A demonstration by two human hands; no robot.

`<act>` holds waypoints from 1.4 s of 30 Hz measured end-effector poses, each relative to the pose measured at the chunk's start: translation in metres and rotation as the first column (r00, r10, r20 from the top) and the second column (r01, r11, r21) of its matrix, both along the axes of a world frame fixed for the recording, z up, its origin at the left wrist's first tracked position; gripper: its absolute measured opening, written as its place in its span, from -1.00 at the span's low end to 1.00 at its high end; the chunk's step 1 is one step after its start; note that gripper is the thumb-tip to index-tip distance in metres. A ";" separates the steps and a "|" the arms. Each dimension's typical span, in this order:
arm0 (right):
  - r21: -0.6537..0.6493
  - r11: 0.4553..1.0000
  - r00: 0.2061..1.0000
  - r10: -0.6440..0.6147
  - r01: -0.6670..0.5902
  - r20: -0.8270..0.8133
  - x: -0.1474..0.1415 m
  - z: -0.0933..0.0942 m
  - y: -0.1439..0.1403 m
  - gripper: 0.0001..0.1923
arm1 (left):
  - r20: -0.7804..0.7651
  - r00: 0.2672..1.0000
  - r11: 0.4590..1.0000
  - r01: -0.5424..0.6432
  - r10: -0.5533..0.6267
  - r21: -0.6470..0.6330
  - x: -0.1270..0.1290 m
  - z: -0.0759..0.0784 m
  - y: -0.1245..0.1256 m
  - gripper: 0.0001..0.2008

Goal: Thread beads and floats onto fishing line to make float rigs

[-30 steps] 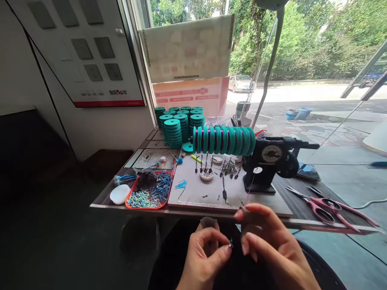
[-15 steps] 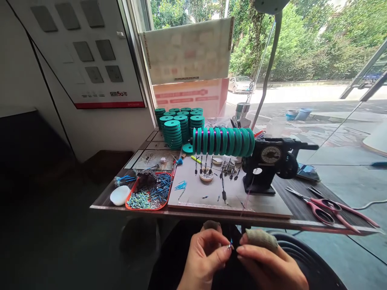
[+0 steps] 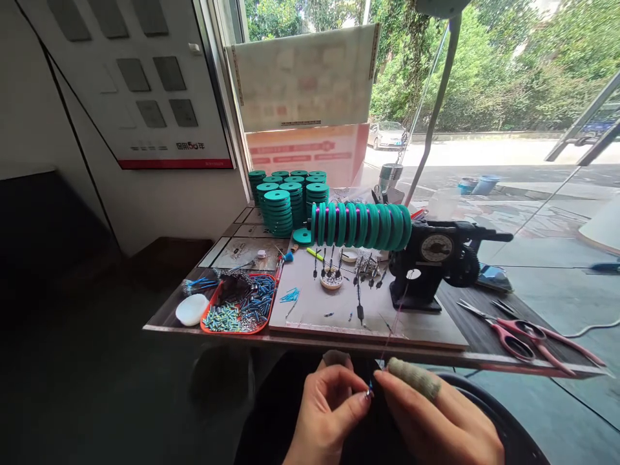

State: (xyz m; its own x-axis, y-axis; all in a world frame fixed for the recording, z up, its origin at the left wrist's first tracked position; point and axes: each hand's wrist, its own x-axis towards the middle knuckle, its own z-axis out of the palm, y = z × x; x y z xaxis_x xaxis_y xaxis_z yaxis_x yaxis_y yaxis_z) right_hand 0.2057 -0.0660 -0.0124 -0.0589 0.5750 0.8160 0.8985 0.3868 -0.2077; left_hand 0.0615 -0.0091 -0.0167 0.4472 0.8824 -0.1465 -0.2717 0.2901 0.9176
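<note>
Sitting between the left fingers (image 3: 356,405) is a small blue piece (image 3: 371,388).

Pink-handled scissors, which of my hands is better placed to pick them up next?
Probably your right hand: it's nearer the scissors, while your left hand pinches a small shiny piece.

Two hands (image 3: 329,413), one tray (image 3: 235,332)
</note>
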 end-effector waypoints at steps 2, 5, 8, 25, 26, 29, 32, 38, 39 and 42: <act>-0.014 0.999 0.999 0.032 -0.032 0.014 0.003 0.001 -0.001 -0.77 | 0.008 1.000 1.000 -0.007 0.007 0.009 0.001 0.002 0.000 -0.75; -0.001 0.997 0.995 0.072 -0.072 0.074 0.004 0.006 0.001 -0.78 | 0.021 1.000 0.999 -0.017 0.017 0.028 0.001 0.004 0.001 -0.77; 0.035 0.995 0.991 0.089 -0.092 0.099 0.003 0.014 0.005 -0.72 | 0.018 1.000 0.999 -0.015 0.015 0.029 0.000 0.003 0.001 -0.79; -0.050 0.987 0.988 0.154 -0.154 -0.016 0.007 -0.012 0.004 -0.74 | 0.067 0.998 1.000 0.006 -0.008 0.031 -0.003 -0.003 0.001 -0.84; -0.045 0.987 0.988 0.153 -0.154 -0.012 0.007 -0.012 0.004 -0.74 | 0.070 0.998 0.999 0.005 -0.008 0.033 -0.003 -0.003 0.001 -0.84; -0.029 0.990 0.990 0.141 -0.140 0.002 0.007 -0.014 0.005 -0.75 | 0.070 0.997 0.999 0.006 -0.008 0.033 -0.004 -0.003 0.000 -0.83; -0.024 0.989 0.989 0.148 -0.148 0.013 0.008 -0.017 0.005 -0.76 | 0.070 0.998 1.000 0.006 -0.008 0.022 -0.004 -0.005 -0.001 -0.83; -0.009 0.983 0.981 0.183 -0.182 0.071 0.004 -0.010 0.005 -0.75 | 0.026 1.000 0.996 -0.002 -0.001 0.084 -0.002 -0.001 0.000 -0.81; -0.018 0.984 0.981 0.179 -0.178 0.072 0.003 -0.007 0.005 -0.74 | 0.000 1.000 0.995 -0.021 0.021 0.101 -0.001 0.001 0.000 -0.80; -0.078 0.978 0.980 0.197 -0.195 0.014 0.001 0.004 0.006 -0.76 | -0.067 0.993 0.984 -0.084 0.095 0.160 -0.001 0.005 0.001 -0.77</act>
State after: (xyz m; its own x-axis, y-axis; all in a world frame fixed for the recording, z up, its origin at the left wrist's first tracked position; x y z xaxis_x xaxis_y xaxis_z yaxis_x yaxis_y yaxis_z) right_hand 0.2067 -0.0605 -0.0089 -0.1941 0.6102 0.7681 0.8112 0.5401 -0.2241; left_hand 0.0608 -0.0085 -0.0114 0.3586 0.9329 -0.0329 -0.2197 0.1186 0.9683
